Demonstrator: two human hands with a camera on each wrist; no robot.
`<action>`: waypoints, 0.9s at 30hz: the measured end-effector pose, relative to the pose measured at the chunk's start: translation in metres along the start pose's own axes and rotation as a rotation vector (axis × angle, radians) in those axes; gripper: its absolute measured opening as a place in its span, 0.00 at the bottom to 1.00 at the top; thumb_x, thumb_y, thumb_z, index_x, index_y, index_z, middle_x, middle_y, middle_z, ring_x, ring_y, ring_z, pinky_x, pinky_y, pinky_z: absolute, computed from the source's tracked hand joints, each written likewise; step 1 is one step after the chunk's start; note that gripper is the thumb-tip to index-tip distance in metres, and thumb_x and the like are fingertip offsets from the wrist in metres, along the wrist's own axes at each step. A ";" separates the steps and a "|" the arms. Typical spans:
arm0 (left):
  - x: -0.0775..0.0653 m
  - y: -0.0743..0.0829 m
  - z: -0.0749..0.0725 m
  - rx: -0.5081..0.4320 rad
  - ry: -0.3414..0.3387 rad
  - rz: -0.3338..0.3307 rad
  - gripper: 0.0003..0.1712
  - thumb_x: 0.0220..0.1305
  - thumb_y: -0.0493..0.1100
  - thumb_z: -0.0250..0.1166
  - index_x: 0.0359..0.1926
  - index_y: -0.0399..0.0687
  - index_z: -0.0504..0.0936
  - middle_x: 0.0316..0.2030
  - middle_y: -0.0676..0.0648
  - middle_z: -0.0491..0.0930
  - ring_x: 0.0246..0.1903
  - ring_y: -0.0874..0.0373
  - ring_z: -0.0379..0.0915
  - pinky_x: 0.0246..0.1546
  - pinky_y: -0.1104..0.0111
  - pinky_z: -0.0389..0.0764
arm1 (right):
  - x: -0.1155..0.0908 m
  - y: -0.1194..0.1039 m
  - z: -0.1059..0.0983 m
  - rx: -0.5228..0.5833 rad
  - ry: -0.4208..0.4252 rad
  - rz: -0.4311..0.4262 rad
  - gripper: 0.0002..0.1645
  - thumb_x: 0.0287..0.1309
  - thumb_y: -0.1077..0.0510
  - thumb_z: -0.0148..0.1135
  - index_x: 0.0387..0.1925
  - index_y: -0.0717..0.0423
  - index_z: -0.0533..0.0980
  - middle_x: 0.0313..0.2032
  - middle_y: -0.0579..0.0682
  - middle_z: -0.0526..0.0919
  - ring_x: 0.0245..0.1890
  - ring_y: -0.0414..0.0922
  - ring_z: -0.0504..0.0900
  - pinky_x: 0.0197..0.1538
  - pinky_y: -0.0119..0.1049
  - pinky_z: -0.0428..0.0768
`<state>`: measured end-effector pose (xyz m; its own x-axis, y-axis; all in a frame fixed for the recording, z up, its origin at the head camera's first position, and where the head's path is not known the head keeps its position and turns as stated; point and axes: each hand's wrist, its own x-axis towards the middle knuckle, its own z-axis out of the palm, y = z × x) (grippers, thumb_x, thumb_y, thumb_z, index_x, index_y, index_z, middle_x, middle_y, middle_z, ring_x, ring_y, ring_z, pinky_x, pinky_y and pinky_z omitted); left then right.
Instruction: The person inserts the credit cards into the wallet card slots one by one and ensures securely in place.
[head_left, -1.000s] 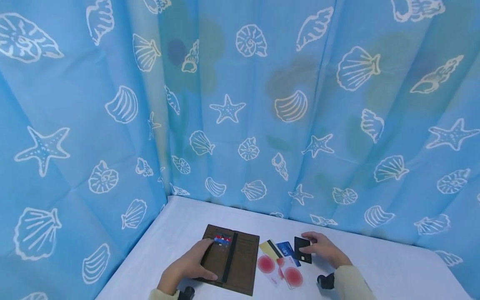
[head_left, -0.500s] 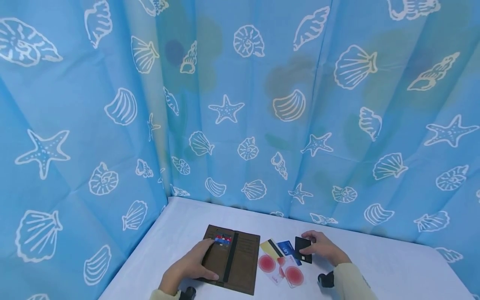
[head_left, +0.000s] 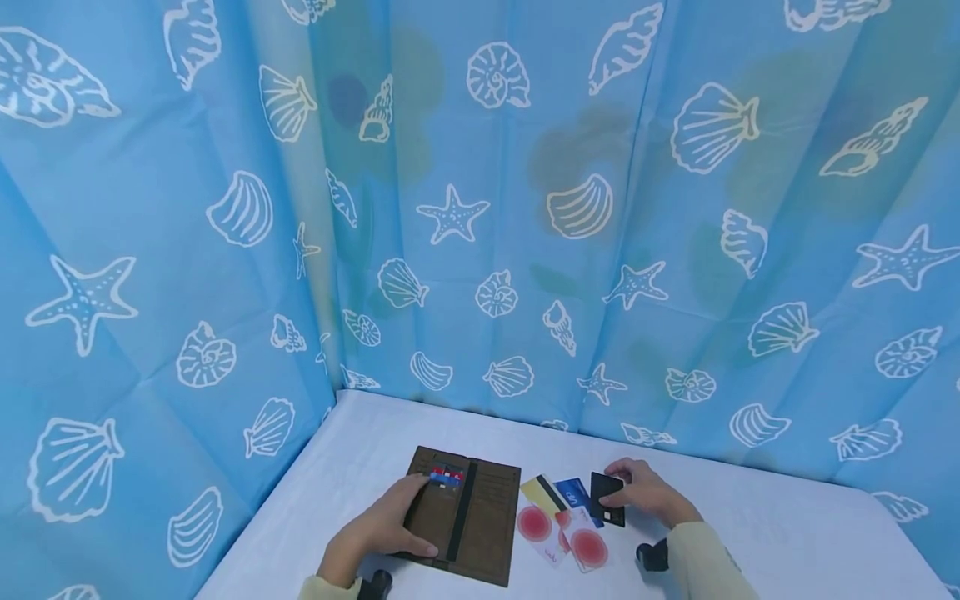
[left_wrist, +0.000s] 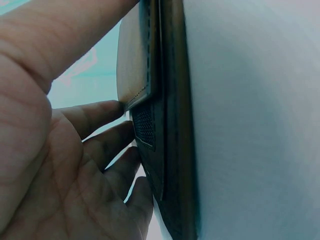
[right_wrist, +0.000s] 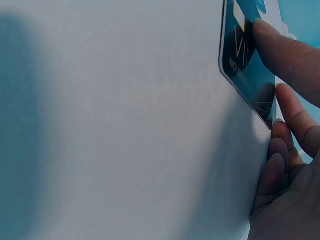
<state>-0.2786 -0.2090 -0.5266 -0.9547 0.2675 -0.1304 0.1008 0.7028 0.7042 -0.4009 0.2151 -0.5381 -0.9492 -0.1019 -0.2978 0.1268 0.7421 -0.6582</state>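
Observation:
A brown long wallet lies spread open on the white table, a black strap down its middle. Red and blue cards show in its left-side slots. My left hand rests on the wallet's left half, thumb near the bottom edge; in the left wrist view its fingertips touch the wallet's edge. My right hand holds a black card at the right, thumb on its face and fingers at its edge. Part of the card is hidden by the thumb.
Between wallet and black card lie overlapping loose cards: a yellow one, a blue one and white ones with red circles. A blue shell-patterned curtain hangs behind and left of the table.
The head view shifts very slightly. Both hands, the wallet and the cards otherwise stay as they were.

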 end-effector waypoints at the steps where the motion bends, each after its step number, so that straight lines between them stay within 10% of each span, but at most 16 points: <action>1: 0.000 0.000 0.000 0.001 0.002 -0.004 0.62 0.42 0.53 0.82 0.73 0.39 0.58 0.72 0.33 0.59 0.71 0.34 0.53 0.70 0.38 0.59 | 0.000 -0.001 0.000 -0.005 0.000 -0.003 0.36 0.46 0.53 0.77 0.56 0.57 0.72 0.63 0.67 0.69 0.59 0.63 0.68 0.65 0.70 0.66; 27: -0.002 0.005 -0.001 0.014 0.012 -0.010 0.61 0.43 0.53 0.82 0.72 0.38 0.58 0.71 0.34 0.59 0.71 0.36 0.55 0.69 0.38 0.61 | -0.003 -0.005 -0.001 -0.075 -0.002 -0.006 0.34 0.45 0.54 0.78 0.52 0.59 0.72 0.53 0.61 0.73 0.51 0.57 0.72 0.60 0.62 0.75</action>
<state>-0.2761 -0.2067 -0.5224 -0.9590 0.2524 -0.1291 0.0948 0.7145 0.6932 -0.3988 0.2130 -0.5331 -0.9492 -0.1079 -0.2955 0.0992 0.7888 -0.6066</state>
